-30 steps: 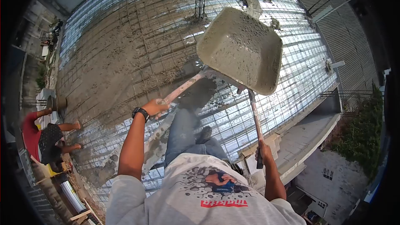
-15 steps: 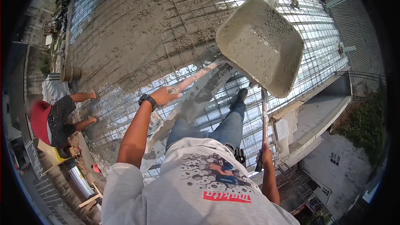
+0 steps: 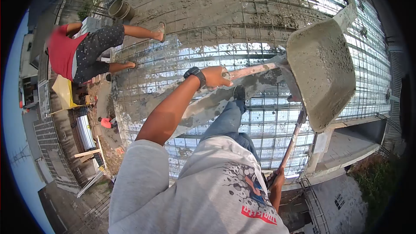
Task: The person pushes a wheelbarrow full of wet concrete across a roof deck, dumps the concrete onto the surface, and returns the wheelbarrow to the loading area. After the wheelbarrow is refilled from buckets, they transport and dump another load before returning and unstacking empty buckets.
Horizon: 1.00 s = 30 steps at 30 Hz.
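Note:
My left hand (image 3: 216,77), with a black watch at the wrist, is closed round the left handle (image 3: 255,70) of a wheelbarrow. Low in the view, my right hand (image 3: 276,179) grips the right handle (image 3: 292,143) by its dark grip. Beyond both hands the wheelbarrow tray (image 3: 323,71) is coated with wet grey concrete and looks tilted toward the right. A concrete-smeared plank (image 3: 208,104) runs beneath the left handle, over the rebar mesh (image 3: 268,121). One of my shoes (image 3: 239,92) shows between the handles.
A person in a red shirt (image 3: 65,54) bends at the slab's left edge, beside a bucket (image 3: 121,9). Wet concrete (image 3: 208,8) covers mesh at the top. Another person (image 3: 105,122) is lower down at left. A concrete ledge (image 3: 346,147) lies at right.
The view has swung left, so the wheelbarrow and my hands appear further right. The bending person appears larger and higher. My legs have changed stance; both hands keep their grip.

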Motion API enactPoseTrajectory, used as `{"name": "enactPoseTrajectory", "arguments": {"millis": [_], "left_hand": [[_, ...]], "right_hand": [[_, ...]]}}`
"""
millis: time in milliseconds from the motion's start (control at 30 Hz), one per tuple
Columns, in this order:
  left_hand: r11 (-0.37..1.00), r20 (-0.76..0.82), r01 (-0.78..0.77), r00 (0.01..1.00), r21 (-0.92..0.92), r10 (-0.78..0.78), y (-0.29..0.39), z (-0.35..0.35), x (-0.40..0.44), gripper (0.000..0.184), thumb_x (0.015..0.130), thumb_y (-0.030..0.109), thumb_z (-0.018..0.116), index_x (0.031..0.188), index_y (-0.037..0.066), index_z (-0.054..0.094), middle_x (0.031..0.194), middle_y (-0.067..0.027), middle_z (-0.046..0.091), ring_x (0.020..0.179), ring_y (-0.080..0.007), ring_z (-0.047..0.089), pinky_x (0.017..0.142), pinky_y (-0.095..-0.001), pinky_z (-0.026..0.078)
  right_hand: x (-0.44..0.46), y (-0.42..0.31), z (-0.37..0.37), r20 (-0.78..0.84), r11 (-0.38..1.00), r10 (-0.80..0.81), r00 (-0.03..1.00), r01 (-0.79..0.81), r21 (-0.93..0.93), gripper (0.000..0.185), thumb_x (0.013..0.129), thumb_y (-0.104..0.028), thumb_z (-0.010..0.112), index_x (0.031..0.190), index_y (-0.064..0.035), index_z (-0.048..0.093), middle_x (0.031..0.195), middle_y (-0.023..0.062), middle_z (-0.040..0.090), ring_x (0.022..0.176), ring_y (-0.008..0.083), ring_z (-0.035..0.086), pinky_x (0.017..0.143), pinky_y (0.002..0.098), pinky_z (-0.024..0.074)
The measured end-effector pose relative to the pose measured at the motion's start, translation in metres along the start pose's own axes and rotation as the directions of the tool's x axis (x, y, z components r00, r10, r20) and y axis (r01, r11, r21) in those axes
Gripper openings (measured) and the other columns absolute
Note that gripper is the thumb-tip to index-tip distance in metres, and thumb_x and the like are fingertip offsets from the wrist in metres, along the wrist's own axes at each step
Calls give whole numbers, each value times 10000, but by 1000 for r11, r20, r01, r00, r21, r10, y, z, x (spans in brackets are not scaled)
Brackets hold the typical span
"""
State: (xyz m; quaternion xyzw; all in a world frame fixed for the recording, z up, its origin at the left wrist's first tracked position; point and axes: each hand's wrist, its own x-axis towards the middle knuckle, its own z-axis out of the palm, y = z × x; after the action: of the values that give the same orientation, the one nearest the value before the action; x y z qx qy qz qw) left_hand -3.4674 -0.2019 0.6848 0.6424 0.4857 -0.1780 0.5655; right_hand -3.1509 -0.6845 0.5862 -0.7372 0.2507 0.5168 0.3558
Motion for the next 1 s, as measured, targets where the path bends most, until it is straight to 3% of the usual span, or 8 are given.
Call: {"name": "enactPoseTrajectory", "arguments": {"millis": [100, 200, 333, 433, 533, 733, 867, 1000], "left_hand": [[999, -53, 12, 999, 41, -10, -46, 30, -38, 699, 755, 466, 680, 1257, 7, 513, 726, -79, 621, 514, -138, 562, 480, -279, 440], [998, -37, -54, 998, 28, 55, -93, 81, -70, 702, 757, 470, 677, 1255, 4, 513, 739, -85, 625, 523, -138, 572, 490, -278, 447], [996, -51, -83, 995, 14, 84, -116, 98, -138, 692, 768, 465, 674, 1264, 13, 506, 741, -95, 630, 534, -137, 580, 497, -274, 455], [1000, -119, 10, 993, 25, -7, -156, 105, -168, 506, 780, 432, 678, 1090, 49, 562, 674, -41, 606, 525, -127, 577, 499, -290, 458], [996, -37, -30, 999, 86, 34, -203, 100, -192, 749, 776, 480, 661, 1315, 8, 442, 747, -98, 628, 537, -148, 586, 497, -280, 464], [993, 10, -115, 993, 40, 115, -329, 88, -231, 718, 776, 499, 652, 1244, -17, 478, 744, -90, 626, 550, -151, 596, 538, -305, 479], [989, 4, -127, 992, 81, 127, -402, 65, -273, 540, 781, 486, 643, 1061, 32, 561, 656, -78, 604, 534, -153, 604, 504, -310, 477], [997, 38, -76, 996, -7, 76, -465, 50, -332, 550, 782, 465, 652, 1092, 23, 549, 668, -80, 603, 538, -165, 596, 485, -304, 476]], "right_hand": [[2, 62, -8, 24, 999, -31, 999, 31, -27, 517, 896, -591, 412, 676, -124, 418, 505, 33, 423, 395, 198, 450, 385, 326, 392], [-12, 110, -28, 34, 998, -57, 998, 58, -32, 519, 890, -594, 429, 682, -119, 412, 514, 24, 416, 401, 190, 445, 388, 328, 394], [-19, 183, -44, 56, 996, -93, 994, 92, 20, 515, 866, -588, 500, 698, -108, 419, 527, 29, 425, 407, 183, 449, 388, 328, 394], [-47, 219, -39, 71, 982, -125, 990, 134, -133, 518, 849, -585, 537, 692, -105, 420, 520, 33, 432, 403, 186, 458, 384, 326, 393], [-83, 255, -16, 7, 981, -91, 996, 91, -168, 528, 820, -618, 554, 670, -140, 389, 501, 20, 398, 392, 189, 442, 376, 340, 376], [-138, 351, 33, -36, 969, -161, 986, 151, -198, 544, 820, -609, 561, 670, -104, 426, 510, 36, 443, 400, 188, 476, 369, 341, 400], [-183, 419, 80, -97, 966, -163, 982, 139, -218, 538, 821, -605, 563, 682, -103, 432, 512, 31, 438, 408, 185, 476, 388, 325, 404], [-225, 504, 102, -101, 958, -164, 981, 134, -253, 548, 830, -600, 554, 682, -79, 469, 523, 33, 452, 417, 181, 478, 408, 311, 401]]}}
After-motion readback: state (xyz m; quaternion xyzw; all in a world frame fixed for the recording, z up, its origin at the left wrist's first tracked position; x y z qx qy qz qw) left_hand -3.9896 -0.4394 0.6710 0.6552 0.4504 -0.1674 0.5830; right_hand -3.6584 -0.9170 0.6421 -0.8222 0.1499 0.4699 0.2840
